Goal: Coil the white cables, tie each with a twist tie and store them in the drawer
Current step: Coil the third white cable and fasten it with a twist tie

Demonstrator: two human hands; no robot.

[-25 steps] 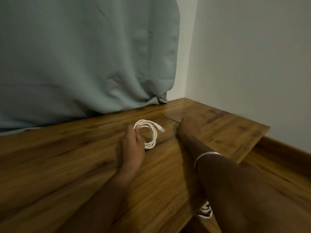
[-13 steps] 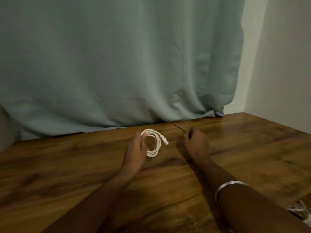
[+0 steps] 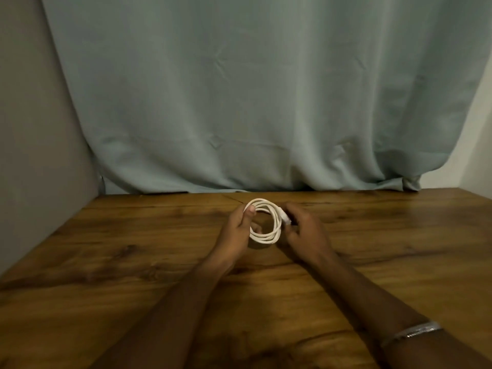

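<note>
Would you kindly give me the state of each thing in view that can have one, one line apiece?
white cable: coiled in loops, held above the table, no tie visible on it.
left hand: pinches the coil's left side, thumb on top.
right hand: fingers curled at the coil's connector end.
curtain: drawn, hem bunched on the table.
bangle: on the right wrist.

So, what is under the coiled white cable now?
Under the coiled white cable lies bare wooden table. Both hands hold the coil; the left hand covers the wood beside it.
</note>
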